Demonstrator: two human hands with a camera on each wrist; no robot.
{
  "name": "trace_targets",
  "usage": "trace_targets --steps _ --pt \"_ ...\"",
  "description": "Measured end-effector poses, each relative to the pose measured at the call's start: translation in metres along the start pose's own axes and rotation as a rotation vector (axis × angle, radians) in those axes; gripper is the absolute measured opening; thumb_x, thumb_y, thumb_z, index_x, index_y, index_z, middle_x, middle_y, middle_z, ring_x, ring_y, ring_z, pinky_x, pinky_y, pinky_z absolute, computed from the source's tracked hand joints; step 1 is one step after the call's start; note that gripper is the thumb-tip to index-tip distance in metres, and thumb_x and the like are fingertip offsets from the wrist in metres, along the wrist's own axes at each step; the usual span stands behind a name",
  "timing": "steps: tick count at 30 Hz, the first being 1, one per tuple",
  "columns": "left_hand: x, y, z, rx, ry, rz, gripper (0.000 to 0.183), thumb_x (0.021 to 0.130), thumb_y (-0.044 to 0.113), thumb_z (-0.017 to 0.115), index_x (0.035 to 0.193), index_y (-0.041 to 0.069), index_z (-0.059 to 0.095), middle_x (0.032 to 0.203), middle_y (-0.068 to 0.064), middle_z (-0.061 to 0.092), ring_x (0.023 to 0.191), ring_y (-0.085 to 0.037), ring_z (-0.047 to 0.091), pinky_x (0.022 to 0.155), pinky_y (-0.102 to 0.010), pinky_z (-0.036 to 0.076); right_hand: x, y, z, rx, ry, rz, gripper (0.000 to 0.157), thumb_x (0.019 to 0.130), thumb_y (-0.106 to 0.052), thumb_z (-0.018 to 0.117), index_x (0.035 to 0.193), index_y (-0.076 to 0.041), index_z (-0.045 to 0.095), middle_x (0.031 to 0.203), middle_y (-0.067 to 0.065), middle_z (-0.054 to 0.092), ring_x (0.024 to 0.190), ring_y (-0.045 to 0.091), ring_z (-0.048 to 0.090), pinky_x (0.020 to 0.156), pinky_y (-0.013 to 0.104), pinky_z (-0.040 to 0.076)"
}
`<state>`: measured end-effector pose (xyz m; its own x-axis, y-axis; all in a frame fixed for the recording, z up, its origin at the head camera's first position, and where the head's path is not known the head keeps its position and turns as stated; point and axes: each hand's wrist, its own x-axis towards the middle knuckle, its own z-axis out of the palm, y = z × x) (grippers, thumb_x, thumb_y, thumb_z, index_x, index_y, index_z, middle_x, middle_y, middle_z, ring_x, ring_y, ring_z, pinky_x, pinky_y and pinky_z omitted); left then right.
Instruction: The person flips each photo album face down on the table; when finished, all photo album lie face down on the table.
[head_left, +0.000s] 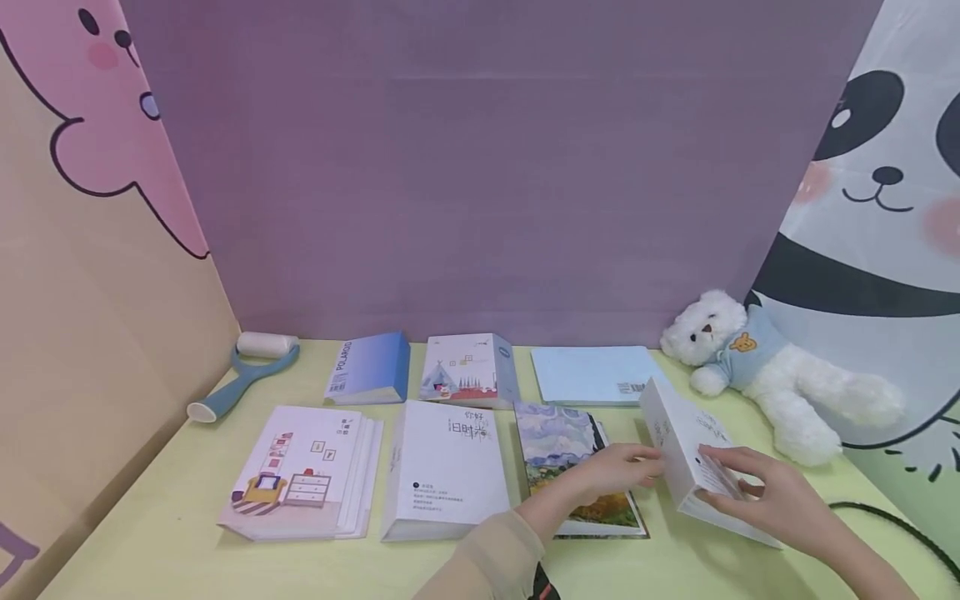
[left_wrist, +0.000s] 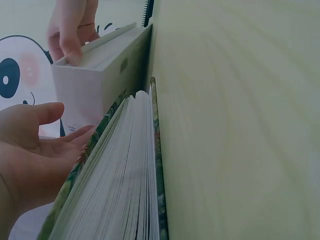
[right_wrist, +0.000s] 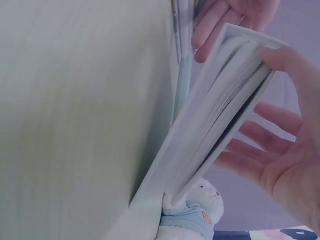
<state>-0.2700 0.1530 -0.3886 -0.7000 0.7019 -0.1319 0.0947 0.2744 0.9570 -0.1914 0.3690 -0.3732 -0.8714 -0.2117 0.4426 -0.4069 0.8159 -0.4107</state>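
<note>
My right hand [head_left: 776,492] grips a white photo album [head_left: 686,450] with dark lettering at the right of the table. The album stands tilted, its spine towards the left. In the right wrist view, the thumb lies at the page edge and the fingers spread behind the cover. My left hand [head_left: 611,473] reaches in from the left, palm up in the left wrist view, its fingers extended and fingertips right by the album's spine. Beneath the left hand lies a book with a painted landscape cover [head_left: 551,442], partly hidden by that hand and forearm.
Left of the landscape book lie another white album [head_left: 450,475] and a pink-white one [head_left: 292,475]. Behind are a blue album [head_left: 367,367], a tent-picture album [head_left: 461,367] and a pale blue one [head_left: 592,373]. A lint roller [head_left: 247,371], teddy bear [head_left: 765,367] and black cable [head_left: 900,525] flank them.
</note>
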Motion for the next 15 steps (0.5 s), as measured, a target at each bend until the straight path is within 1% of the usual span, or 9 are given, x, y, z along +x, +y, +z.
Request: trace_targets --steps 2,5,7,9,12,13,15 --pt "-0.0002 0.0003 -0.0001 -0.01 0.005 0.019 0.039 0.097 0.035 0.048 0.132 0.019 0.055 0.119 0.001 0.064 0.101 -0.013 0.064 0.093 -0.036 0.049 0.0009 -0.0011 -0.0022 0.042 0.002 0.015 0.046 0.073 -0.015 0.08 0.115 -0.006 0.066 0.109 -0.021 0.059 0.096 -0.018 0.048 0.061 0.024 0.056" --pt "-0.0001 -0.0006 -0.001 -0.028 0.026 0.058 0.038 0.097 0.035 0.048 0.129 0.016 0.058 0.109 -0.002 0.069 0.096 -0.011 0.066 0.092 -0.035 0.05 0.002 -0.0039 -0.004 0.082 -0.01 0.045 0.047 0.077 -0.015 0.077 0.12 -0.004 0.063 0.11 -0.032 0.053 0.098 -0.02 0.046 0.065 0.019 0.055" --pt "0.0005 -0.001 -0.0015 -0.051 0.053 0.072 0.036 0.098 0.034 0.048 0.127 0.017 0.06 0.106 -0.002 0.07 0.095 -0.011 0.066 0.092 -0.038 0.049 0.0027 -0.0046 -0.0055 0.115 -0.024 0.076 0.048 0.08 -0.016 0.075 0.124 -0.003 0.059 0.111 -0.033 0.052 0.1 -0.021 0.046 0.068 0.016 0.054" --pt "0.0017 -0.0012 -0.0017 -0.08 0.09 0.082 0.033 0.098 0.033 0.048 0.124 0.018 0.061 0.105 0.0 0.07 0.098 -0.011 0.065 0.093 -0.04 0.049 0.0031 -0.0049 -0.0067 0.158 -0.037 0.115 0.05 0.083 -0.016 0.072 0.128 -0.003 0.056 0.113 -0.035 0.049 0.101 -0.021 0.046 0.071 0.014 0.053" --pt "0.0037 0.0005 -0.001 -0.18 0.146 0.105 0.028 0.098 0.027 0.049 0.121 0.016 0.062 0.109 0.002 0.068 0.102 -0.013 0.064 0.093 -0.04 0.049 0.0039 -0.0047 -0.0081 0.215 -0.045 0.168 0.05 0.087 -0.016 0.068 0.133 -0.007 0.051 0.114 -0.036 0.048 0.101 -0.02 0.048 0.072 0.014 0.052" --pt "0.0042 0.0012 -0.0005 -0.211 0.163 0.119 0.028 0.098 0.026 0.05 0.12 0.015 0.062 0.109 0.002 0.068 0.103 -0.013 0.064 0.092 -0.038 0.05 0.0041 -0.0045 -0.0081 0.236 -0.046 0.179 0.05 0.088 -0.016 0.067 0.134 -0.008 0.049 0.115 -0.036 0.048 0.101 -0.02 0.048 0.071 0.014 0.052" --pt "0.0044 0.0029 -0.0001 -0.268 0.18 0.151 0.027 0.098 0.023 0.05 0.12 0.013 0.062 0.111 0.0 0.067 0.103 -0.015 0.065 0.09 -0.036 0.052 0.0047 -0.0037 -0.0071 0.276 -0.044 0.181 0.05 0.089 -0.014 0.064 0.136 -0.008 0.047 0.117 -0.037 0.047 0.103 -0.02 0.048 0.072 0.013 0.05"
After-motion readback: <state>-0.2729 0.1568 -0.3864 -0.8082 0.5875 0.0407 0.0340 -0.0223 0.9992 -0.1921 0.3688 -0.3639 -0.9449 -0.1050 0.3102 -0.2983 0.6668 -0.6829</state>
